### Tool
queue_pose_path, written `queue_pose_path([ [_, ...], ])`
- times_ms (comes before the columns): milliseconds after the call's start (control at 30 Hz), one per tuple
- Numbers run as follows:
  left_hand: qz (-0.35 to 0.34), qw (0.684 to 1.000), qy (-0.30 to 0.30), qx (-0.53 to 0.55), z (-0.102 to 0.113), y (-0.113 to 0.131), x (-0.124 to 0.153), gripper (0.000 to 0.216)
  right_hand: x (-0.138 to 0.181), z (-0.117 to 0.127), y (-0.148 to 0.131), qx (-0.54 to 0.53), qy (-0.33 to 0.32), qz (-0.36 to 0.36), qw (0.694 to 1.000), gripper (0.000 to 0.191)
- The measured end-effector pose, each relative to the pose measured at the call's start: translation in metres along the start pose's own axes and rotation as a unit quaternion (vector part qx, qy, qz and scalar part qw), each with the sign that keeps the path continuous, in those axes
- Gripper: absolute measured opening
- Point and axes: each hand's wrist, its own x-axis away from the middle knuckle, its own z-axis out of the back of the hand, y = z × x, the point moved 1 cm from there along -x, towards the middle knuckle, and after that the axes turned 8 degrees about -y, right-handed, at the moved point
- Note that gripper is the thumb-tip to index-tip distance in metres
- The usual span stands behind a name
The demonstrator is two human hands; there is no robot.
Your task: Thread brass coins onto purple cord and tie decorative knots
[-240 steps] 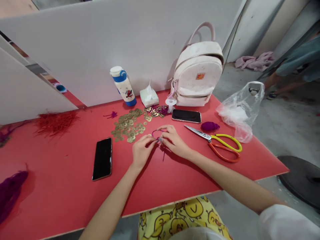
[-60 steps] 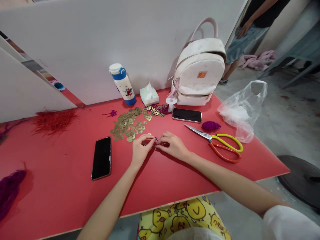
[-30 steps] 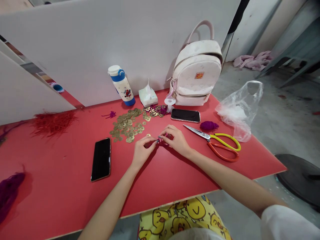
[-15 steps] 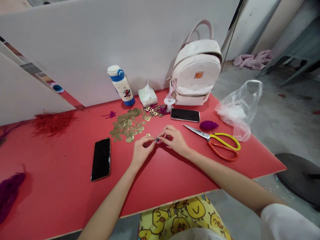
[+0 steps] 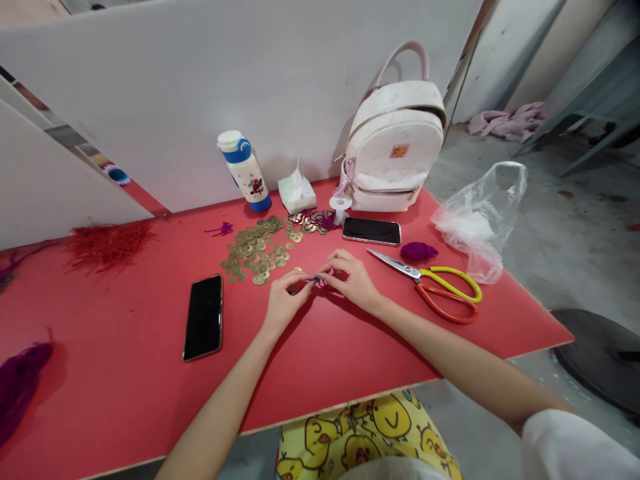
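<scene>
Near the middle of the red table (image 5: 330,360), my left hand (image 5: 286,300) and my right hand (image 5: 353,280) meet at the fingertips. Both are closed in a pinch on a short piece of purple yarn (image 5: 321,283), mostly covered by the fingers. Just beyond my left hand lies a spread of brass-coloured coins with holes (image 5: 255,247). Purple yarn strands (image 5: 325,219) rest on the coins at the back. To the right of my right hand are scissors (image 5: 415,272) with one yellow and one orange handle, and a purple yarn bundle (image 5: 419,251).
One phone (image 5: 204,317) lies left of my hands, another phone (image 5: 371,231) behind them. A bottle (image 5: 245,172), a tissue pack (image 5: 297,193), a white spool (image 5: 340,205) and a backpack (image 5: 395,150) stand along the back. A plastic bag (image 5: 480,223) hangs over the right edge; red strands (image 5: 107,245) lie left.
My fingertips have shifted very slightly around the purple yarn, and a little more of it shows between them. The things on the table stay where they were.
</scene>
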Motion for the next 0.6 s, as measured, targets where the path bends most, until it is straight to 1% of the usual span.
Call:
queue_pose_path([
  [133, 0.002, 1.000, -0.017, -0.001, -0.0020, 0.0015, 0.0005, 0.013, -0.0005, 0.0008, -0.0028, 0.001, 0.001, -0.006, 1.000, 0.013],
  [600, -0.011, 1.000, -0.009, -0.007, -0.0009, -0.0038, -0.0001, 0.013, 0.0008, -0.0023, 0.0005, -0.011, 0.008, -0.004, 1.000, 0.011],
])
